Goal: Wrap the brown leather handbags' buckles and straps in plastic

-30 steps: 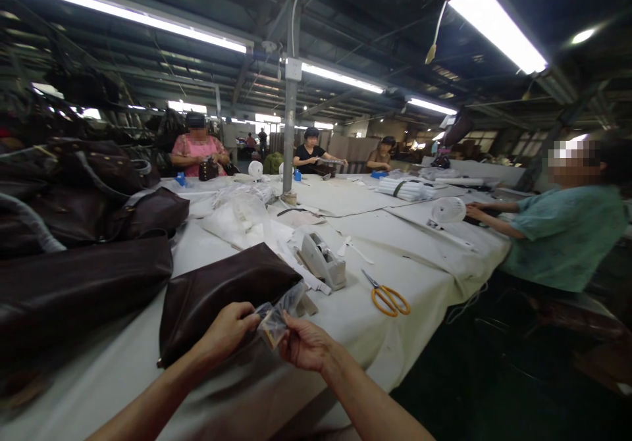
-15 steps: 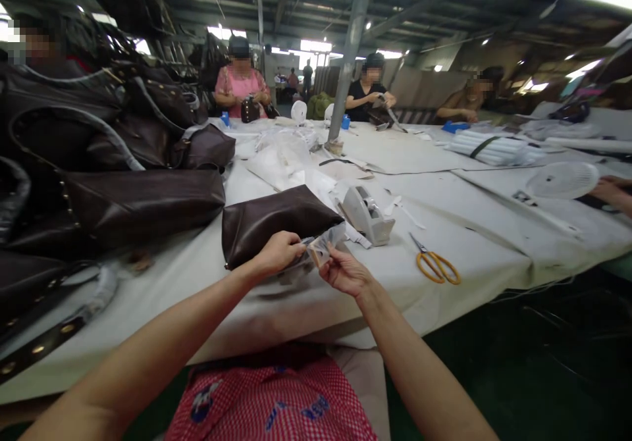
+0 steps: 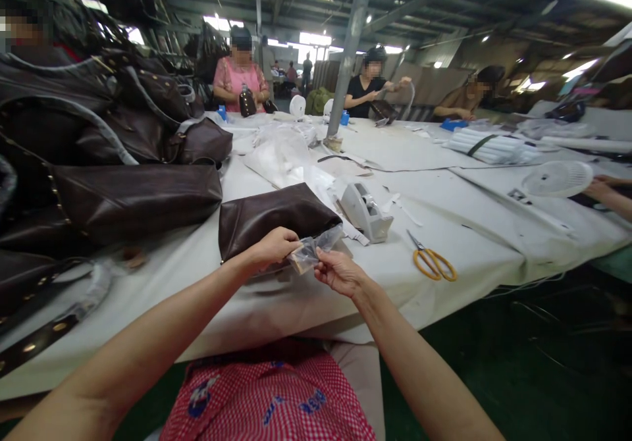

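Observation:
A dark brown leather bag [image 3: 271, 214] lies on its side on the white-covered table, just beyond my hands. Between my hands is a small clear plastic bag [image 3: 307, 257] with something yellowish at its left end. My left hand [image 3: 276, 245] is closed, fingers pinched at the left side of the plastic, close to the leather bag's front edge. With thumb and fingers, my right hand [image 3: 338, 271] pinches the right side of the plastic. Behind the right hand sits a grey tape dispenser [image 3: 368, 214]. Scissors with yellow handles [image 3: 434, 263] rest to the right.
Dark leather bags [image 3: 138, 194] are heaped at the left. Crumpled clear plastic [image 3: 281, 158] lies farther back. A metal post [image 3: 349, 52] rises behind the table. White rolls [image 3: 478, 146] and a white fan [image 3: 557, 179] are at the right. Several co-workers sit around the table.
The plastic bag has turned and spread between my hands, its yellowish end now beside my left fingers. A co-worker across the table has raised one hand with a strip.

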`<state>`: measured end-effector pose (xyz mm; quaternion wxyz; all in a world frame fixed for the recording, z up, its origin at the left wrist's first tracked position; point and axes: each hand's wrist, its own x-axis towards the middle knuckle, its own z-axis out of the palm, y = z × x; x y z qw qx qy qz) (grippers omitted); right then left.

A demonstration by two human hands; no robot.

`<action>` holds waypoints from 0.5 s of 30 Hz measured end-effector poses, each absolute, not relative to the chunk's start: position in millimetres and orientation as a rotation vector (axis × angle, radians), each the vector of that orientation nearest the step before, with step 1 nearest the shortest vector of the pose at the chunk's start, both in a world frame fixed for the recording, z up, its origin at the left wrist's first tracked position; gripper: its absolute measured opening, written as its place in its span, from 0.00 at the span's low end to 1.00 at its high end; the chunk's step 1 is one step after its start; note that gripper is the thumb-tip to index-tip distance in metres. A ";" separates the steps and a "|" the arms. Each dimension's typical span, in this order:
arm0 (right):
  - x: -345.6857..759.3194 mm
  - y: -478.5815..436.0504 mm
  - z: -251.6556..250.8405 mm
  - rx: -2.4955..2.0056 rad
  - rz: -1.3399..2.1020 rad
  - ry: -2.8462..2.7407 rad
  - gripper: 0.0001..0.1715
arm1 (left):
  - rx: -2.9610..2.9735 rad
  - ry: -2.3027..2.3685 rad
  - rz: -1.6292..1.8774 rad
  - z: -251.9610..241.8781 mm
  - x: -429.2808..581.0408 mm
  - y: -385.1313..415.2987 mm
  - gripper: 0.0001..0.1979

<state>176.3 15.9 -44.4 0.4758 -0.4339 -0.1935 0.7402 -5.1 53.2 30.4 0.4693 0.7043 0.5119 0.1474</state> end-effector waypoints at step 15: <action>154.0 2.5 -37.4 -1.167 1.642 -0.574 0.22 | 1.726 1.201 0.373 24.0 -6.2 55.3 0.10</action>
